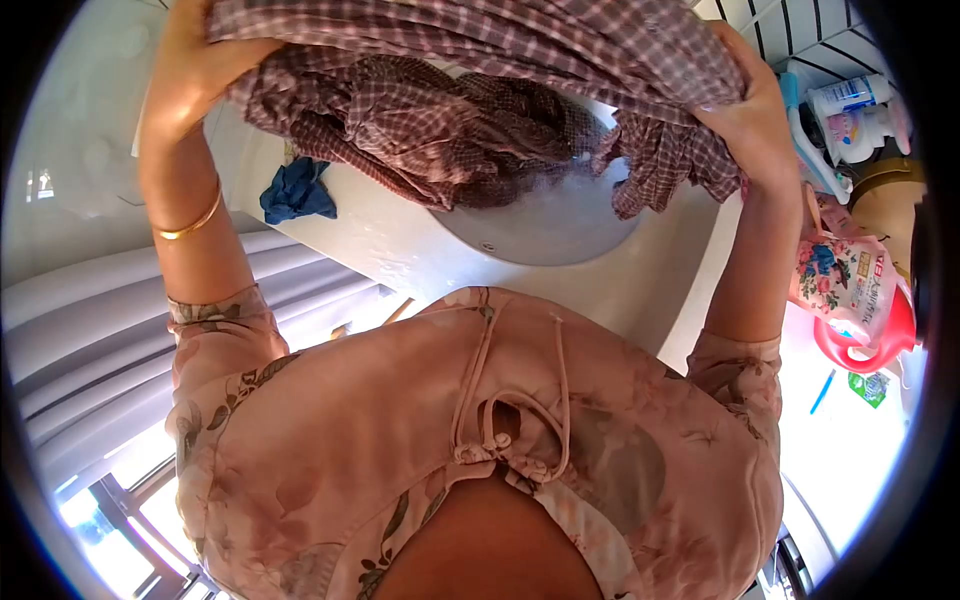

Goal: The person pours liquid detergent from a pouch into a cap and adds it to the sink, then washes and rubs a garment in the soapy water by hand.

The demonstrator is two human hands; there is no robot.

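Head view | left hand (pixel 190 80) and right hand (pixel 755 125) are grasping checked cloth (pixel 560 50), well apart | both should be holding hanging folds within edge of basin (pixel 560 240)
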